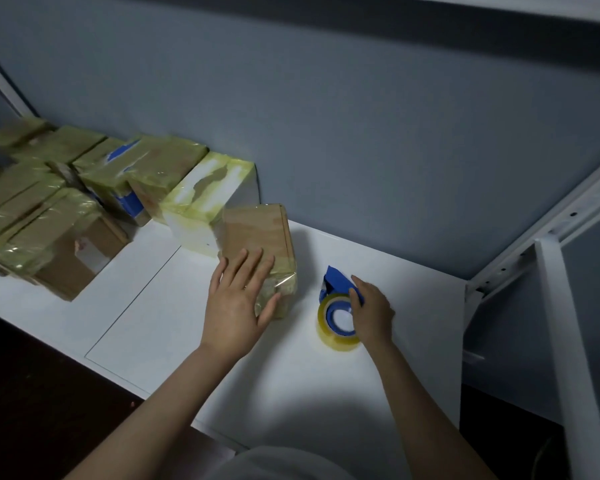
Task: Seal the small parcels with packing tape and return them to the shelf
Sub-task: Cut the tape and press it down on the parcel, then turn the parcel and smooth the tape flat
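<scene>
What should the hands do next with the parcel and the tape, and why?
Probably lift the tape dispenser over to the parcel. The left hand lies flat on the parcel, holding it steady, and the right hand grips the tape dispenser, which sits on the white shelf beside it. Shiny tape shows only on the parcel's near end; the far top looks bare.

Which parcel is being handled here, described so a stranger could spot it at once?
On the white shelf, a cluster of taped parcels runs in from the left. The brown parcel is the rightmost, beside the white box. Alone among them, it lies under the left hand, with the tape dispenser to its right.
</scene>
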